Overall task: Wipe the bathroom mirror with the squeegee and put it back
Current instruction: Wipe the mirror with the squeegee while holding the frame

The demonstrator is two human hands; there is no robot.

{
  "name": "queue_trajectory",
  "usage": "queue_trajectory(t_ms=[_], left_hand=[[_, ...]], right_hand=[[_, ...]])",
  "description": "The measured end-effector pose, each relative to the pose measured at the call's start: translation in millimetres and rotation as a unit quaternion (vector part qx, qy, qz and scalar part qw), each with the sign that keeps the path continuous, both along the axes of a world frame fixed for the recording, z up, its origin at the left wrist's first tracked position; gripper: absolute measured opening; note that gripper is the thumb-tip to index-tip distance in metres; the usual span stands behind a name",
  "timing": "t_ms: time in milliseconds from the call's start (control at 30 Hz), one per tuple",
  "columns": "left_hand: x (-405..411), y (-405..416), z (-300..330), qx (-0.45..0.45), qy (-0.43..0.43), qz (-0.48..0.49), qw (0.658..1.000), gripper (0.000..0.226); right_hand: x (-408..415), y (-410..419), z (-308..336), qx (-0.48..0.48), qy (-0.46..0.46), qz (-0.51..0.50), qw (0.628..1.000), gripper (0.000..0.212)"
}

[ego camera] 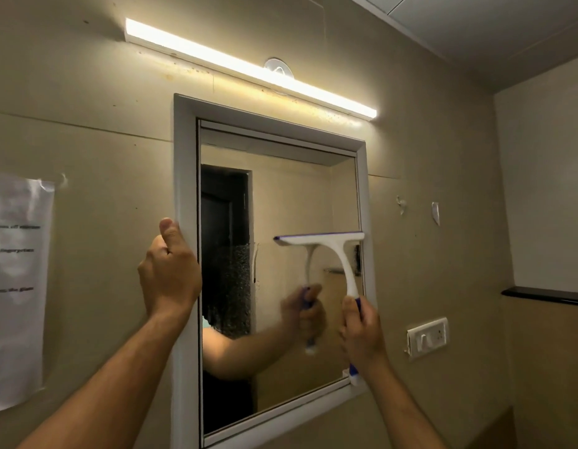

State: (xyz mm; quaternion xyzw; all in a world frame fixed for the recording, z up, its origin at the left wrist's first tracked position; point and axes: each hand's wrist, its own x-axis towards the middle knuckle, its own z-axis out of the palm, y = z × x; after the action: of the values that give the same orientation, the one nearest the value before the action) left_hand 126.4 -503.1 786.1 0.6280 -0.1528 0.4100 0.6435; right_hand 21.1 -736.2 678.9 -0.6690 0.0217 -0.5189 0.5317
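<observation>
Nearest the camera, the squeegee [326, 251] is gripped by the right hand [362, 332], whose fingers are curled round the purple and white handle. The white frame [184, 196] of the mirror [294, 196] is held at its left edge by the left hand [169, 273], with the thumb raised along the frame and the fingers wrapped behind it.

The blade is laid flat against the glass in the right half of the mirror, about mid-height, its right end touching the frame. The wiping step is judged to be in hand. A steady pull down to the bottom edge is called for next, with the blade kept pressed level; the left half is then likely to need passes.

Above, a lit tube light [248, 68] is mounted on the wall. The place where the squeegee is kept cannot be made out. The sheet of paper [19, 280] at left is cut off and its print is blurred. Streaks on the glass are hard to judge.
</observation>
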Motion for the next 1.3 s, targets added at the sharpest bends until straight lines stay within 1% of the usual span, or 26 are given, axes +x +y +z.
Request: queue_trajectory(t_ms=[67, 167, 233, 333, 400, 467, 567, 667, 700, 767, 833, 933, 1000, 1067, 1200, 1300], left_hand=[[-1, 0, 1, 0.000, 0.001, 0.001, 1.000, 0.049], [-2, 0, 2, 0.003, 0.003, 0.002, 1.000, 0.056], [-3, 1, 3, 0.004, 0.007, -0.004, 1.000, 0.057], [-5, 2, 2, 0.006, 0.012, -0.011, 1.000, 0.063], [-3, 1, 1, 0.005, 0.007, -0.008, 1.000, 0.064], [-1, 0, 1, 0.004, 0.006, -0.005, 1.000, 0.064], [1, 1, 1, 0.007, 0.011, 0.001, 1.000, 0.062], [-2, 0, 2, 0.002, 0.012, 0.003, 1.000, 0.052], [-3, 0, 2, -0.002, 0.013, 0.002, 1.000, 0.052], [-3, 0, 2, -0.004, 0.014, -0.003, 1.000, 0.057], [-2, 1, 1, -0.004, 0.011, -0.005, 1.000, 0.062], [0, 0, 1, -0.001, 0.006, -0.004, 1.000, 0.058], [0, 0, 0, -0.001, 0.004, -0.004, 1.000, 0.056], [1, 0, 0, -0.006, 0.003, -0.005, 1.000, 0.055], [1, 0, 1, -0.008, 0.005, 0.002, 1.000, 0.054], [0, 0, 1, -0.002, 0.004, 0.003, 1.000, 0.056]], right_hand=[[-3, 2, 30, -0.004, -0.002, 0.005, 1.000, 0.026], [-5, 4, 57, -0.004, 0.005, 0.017, 1.000, 0.027], [-4, 4, 52, -0.006, 0.007, 0.012, 1.000, 0.027], [0, 1, 19, -0.009, 0.000, -0.006, 1.000, 0.028], [2, -1, -3, -0.001, -0.007, -0.004, 1.000, 0.030], [3, 0, -12, 0.004, -0.005, 0.000, 1.000, 0.031], [2, 2, 11, 0.019, -0.007, 0.018, 1.000, 0.029], [-1, 4, 48, 0.027, -0.004, 0.036, 0.999, 0.027], [-2, 5, 54, 0.025, 0.001, 0.034, 0.999, 0.027], [-2, 7, 53, 0.020, 0.006, 0.027, 0.999, 0.028], [-2, 11, 32, 0.009, 0.006, 0.013, 1.000, 0.030], [0, 19, -11, -0.017, 0.012, -0.009, 1.000, 0.032], [0, 26, -21, -0.017, 0.019, -0.005, 1.000, 0.030], [-2, 32, -8, -0.016, 0.031, 0.003, 0.999, 0.029], [-3, 48, 39, -0.037, 0.037, 0.018, 0.998, 0.026], [-1, 56, 39, -0.036, 0.044, 0.002, 0.998, 0.026]])
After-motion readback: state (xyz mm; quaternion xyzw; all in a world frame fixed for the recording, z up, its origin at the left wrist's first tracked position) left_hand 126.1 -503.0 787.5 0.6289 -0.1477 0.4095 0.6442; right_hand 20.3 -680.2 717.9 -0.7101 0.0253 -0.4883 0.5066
